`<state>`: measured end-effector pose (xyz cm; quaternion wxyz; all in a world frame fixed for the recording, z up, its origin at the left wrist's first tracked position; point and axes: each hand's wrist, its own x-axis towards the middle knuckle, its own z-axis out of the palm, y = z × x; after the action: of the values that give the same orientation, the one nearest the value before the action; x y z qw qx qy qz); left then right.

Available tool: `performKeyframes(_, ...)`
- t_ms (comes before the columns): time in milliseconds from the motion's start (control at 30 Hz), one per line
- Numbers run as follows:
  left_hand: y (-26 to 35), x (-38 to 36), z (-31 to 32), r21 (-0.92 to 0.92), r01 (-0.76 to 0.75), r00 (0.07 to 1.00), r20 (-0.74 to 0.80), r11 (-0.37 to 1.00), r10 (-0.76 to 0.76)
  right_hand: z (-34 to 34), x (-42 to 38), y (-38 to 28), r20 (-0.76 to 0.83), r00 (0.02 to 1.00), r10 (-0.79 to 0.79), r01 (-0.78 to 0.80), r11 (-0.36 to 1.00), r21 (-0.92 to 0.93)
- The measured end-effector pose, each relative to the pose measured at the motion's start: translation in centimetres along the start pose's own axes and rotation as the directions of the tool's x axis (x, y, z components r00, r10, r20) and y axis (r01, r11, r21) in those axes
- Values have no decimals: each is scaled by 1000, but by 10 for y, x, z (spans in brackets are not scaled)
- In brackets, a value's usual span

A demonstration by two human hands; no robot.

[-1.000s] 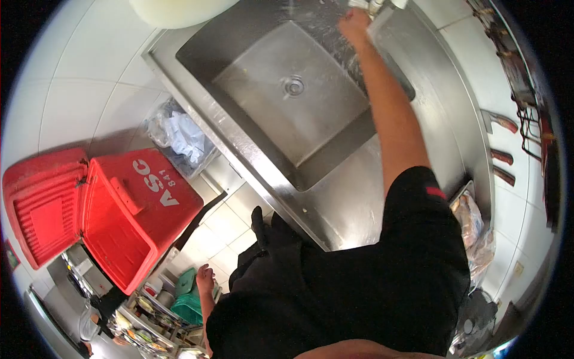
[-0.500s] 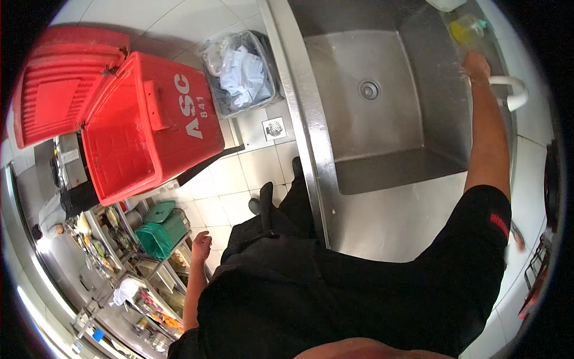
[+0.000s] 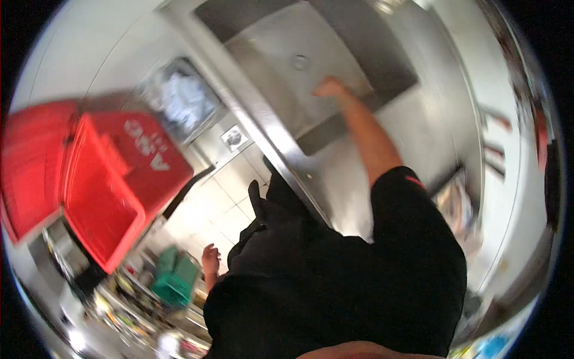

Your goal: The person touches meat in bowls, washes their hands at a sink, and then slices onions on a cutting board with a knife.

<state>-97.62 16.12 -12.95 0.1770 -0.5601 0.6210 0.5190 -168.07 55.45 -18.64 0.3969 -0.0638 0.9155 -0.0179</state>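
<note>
Over the steel sink (image 3: 382, 57), set into the metal bench (image 3: 350, 185) at the far side, we hold out our right hand (image 3: 329, 87), near and right of the round drain (image 3: 300, 61); blur hides whether its fingers are open, or whether it touches the sink. Our left hand (image 3: 210, 260) hangs loosely open over the tiled floor (image 3: 209, 194), fingers slightly curled. To our left are an open red bin (image 3: 152, 143) and a green bin (image 3: 174, 281).
</note>
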Motion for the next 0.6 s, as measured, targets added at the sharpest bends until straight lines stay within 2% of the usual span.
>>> performKeyframes(33, -13, 18, -14, -126, 7, 996, 84, 992, 3, 48, 9, 0, -89, 995, -52, 62, 992, 110)
performKeyframes(67, -2, 25, -19, -96, 4, 997, 79, 995, 3, 87, 23, -3, -228, 972, -60, 125, 952, 278)
performKeyframes(100, 8, 32, -25, -66, 3, 997, 74, 998, 2, 74, -34, -27, -258, 966, 7, 116, 880, 460)
performKeyframes(133, 12, 45, -40, -165, 32, 988, 157, 986, -6, 71, -57, -43, -236, 971, -49, 162, 858, 487)
performKeyframes(167, 9, 71, -53, -75, 58, 972, 232, 995, -39, 70, -97, -54, -262, 963, -54, 183, 848, 497)
performKeyframes(200, 13, 98, -60, -59, 37, 956, 294, 998, -18, 67, -137, -65, -288, 956, -60, 205, 838, 506)
performKeyframes(233, 18, 113, -67, -89, 36, 952, 307, 995, -7, 67, -163, -67, -401, 915, -39, 273, 792, 546)
performKeyframes(267, 21, 130, -67, -50, 68, 972, 228, 996, -55, 101, -112, -62, -579, 811, -76, 380, 822, 424)
performKeyframes(300, 25, 145, -70, -37, 48, 968, 247, 998, -37, 90, -143, -49, -581, 813, -24, 375, 786, 492)
performKeyframes(367, 19, 175, -73, -65, -83, 955, 279, 994, 98, 50, -254, -28, -569, 818, 76, 366, 695, 619)
performKeyframes(400, 32, 125, -54, -130, -204, 950, 212, 970, 228, 49, -311, -1, -651, 749, 121, 395, 709, 585)
performKeyframes(433, 29, 132, -46, -24, -217, 957, 193, 976, 217, 51, -347, 19, -677, 716, 171, 390, 705, 592)
performKeyframes(467, 26, 130, -37, 6, -213, 959, 190, 977, 208, 59, -385, 40, -697, 683, 221, 386, 701, 600)
performKeyframes(500, 21, 129, -28, 35, -211, 962, 185, 977, 201, 71, -428, 61, -686, 677, 266, 372, 681, 631)
performKeyframes(533, 5, 139, -26, -31, -207, 946, 251, 978, 208, 85, -470, 80, -674, 675, 299, 366, 658, 658)
performKeyframes(567, -4, 123, -14, -7, -202, 953, 229, 979, 198, 103, -506, 100, -660, 671, 339, 379, 609, 697)
performKeyframes(600, -14, 102, -10, 50, -238, 941, 258, 970, 217, 126, -535, 119, -682, 624, 382, 421, 571, 705)
